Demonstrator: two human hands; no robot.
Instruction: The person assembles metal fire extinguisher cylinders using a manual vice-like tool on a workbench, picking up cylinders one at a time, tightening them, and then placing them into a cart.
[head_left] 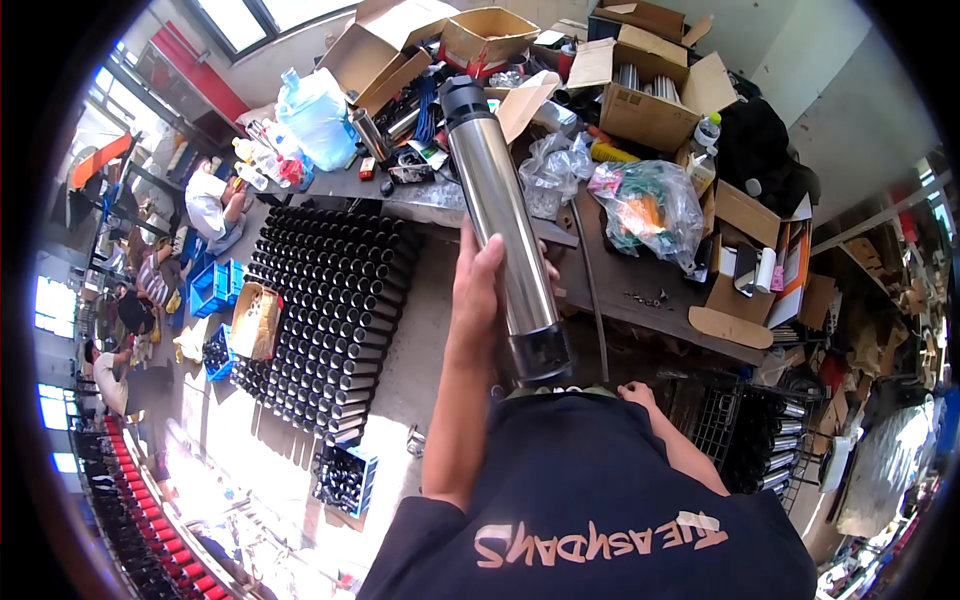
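Note:
My left hand (482, 285) is closed around a shiny steel cylinder (500, 210) with a black collar at each end. The cylinder stands tilted in front of my chest, its top leaning to the left over the workbench edge. The left fingers wrap behind it, and their tips show on its right side. Lower on the right, close to my waist, is my right hand (637, 393). Its fingers are small and partly hidden, so I cannot tell whether it is open or closed, and no held object shows there.
A cluttered workbench (640, 285) carries cardboard boxes (650, 110), plastic bags (650, 205) and a blue water jug (318, 118). Rows of black-topped cylinders (330, 300) stand on the floor at left, near blue crates (210, 288). A wire rack (715, 425) is at right. Several people sit far left.

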